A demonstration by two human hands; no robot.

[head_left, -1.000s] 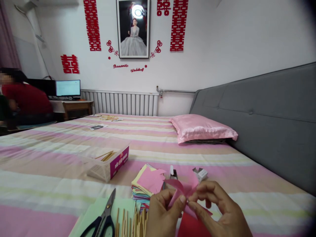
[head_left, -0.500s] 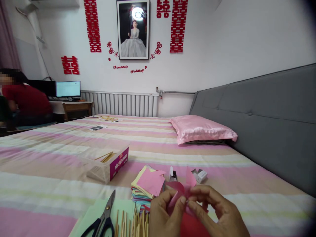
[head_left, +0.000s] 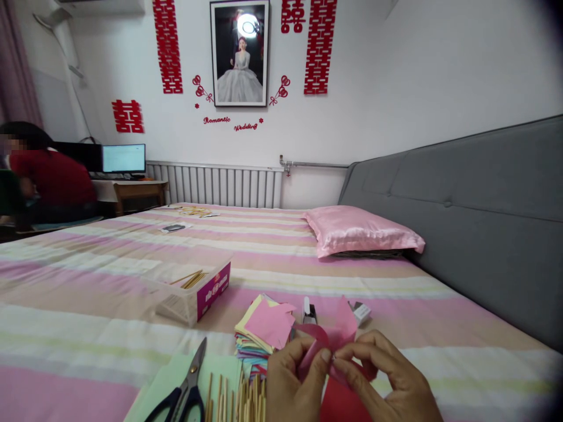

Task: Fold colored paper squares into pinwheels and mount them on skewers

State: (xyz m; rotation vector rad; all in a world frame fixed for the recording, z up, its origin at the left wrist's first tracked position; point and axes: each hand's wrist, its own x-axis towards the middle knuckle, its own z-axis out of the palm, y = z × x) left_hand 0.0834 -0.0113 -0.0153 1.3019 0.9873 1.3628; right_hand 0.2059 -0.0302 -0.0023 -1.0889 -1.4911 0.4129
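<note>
Both my hands meet low in the middle of the view over the striped bedspread [head_left: 109,275]. My left hand [head_left: 292,384] and my right hand [head_left: 387,381] pinch a folded pink paper piece [head_left: 338,331] between thumbs and forefingers. Its pointed flaps stick up above my fingers. Under my hands lies a red paper sheet [head_left: 341,404]. Just left of my left hand sits a stack of coloured paper squares [head_left: 264,328] with a pink sheet on top.
Black-handled scissors [head_left: 187,387] lie on a green sheet beside several wooden sticks [head_left: 229,398]. An open box [head_left: 193,287] holds more sticks. A small stapler [head_left: 308,310] and a small white box [head_left: 361,310] lie behind my hands. A pink pillow [head_left: 360,230] rests by the grey headboard. Another person [head_left: 44,176] sits far left.
My fingers have worked the pink paper slightly; its upper flap stands a little taller and wider. My hands stay in nearly the same place.
</note>
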